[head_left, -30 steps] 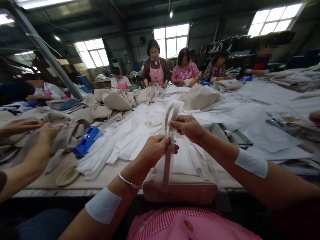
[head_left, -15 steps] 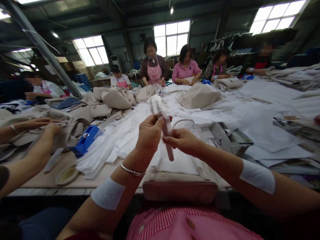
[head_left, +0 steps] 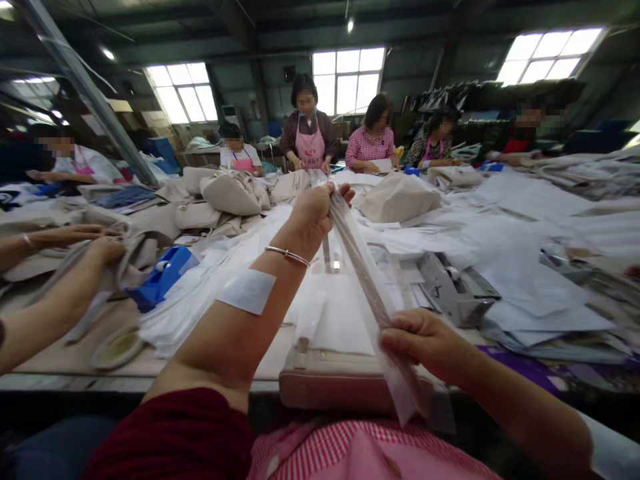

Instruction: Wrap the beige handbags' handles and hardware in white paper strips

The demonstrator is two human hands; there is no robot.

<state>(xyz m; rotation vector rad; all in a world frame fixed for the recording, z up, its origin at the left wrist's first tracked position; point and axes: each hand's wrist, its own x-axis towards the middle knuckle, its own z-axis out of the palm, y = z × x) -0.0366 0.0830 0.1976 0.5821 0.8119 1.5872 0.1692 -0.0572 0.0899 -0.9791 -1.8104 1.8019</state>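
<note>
Stretching from 12 o'clock down to 5 o'clock, a long strap in a clear sleeve is held taut above the table. Its upper end is pinched in the closed left hand. Its lower part is gripped in the fisted right hand, whose palm side is hidden. The sleeve's tail below the fist is blurred. A pale handbag at 6 o'clock is partly covered by white paper. At 9 o'clock a co-worker's hands rest on beige fabric near a blue tape dispenser, and their arms are cut off by the frame.
</note>
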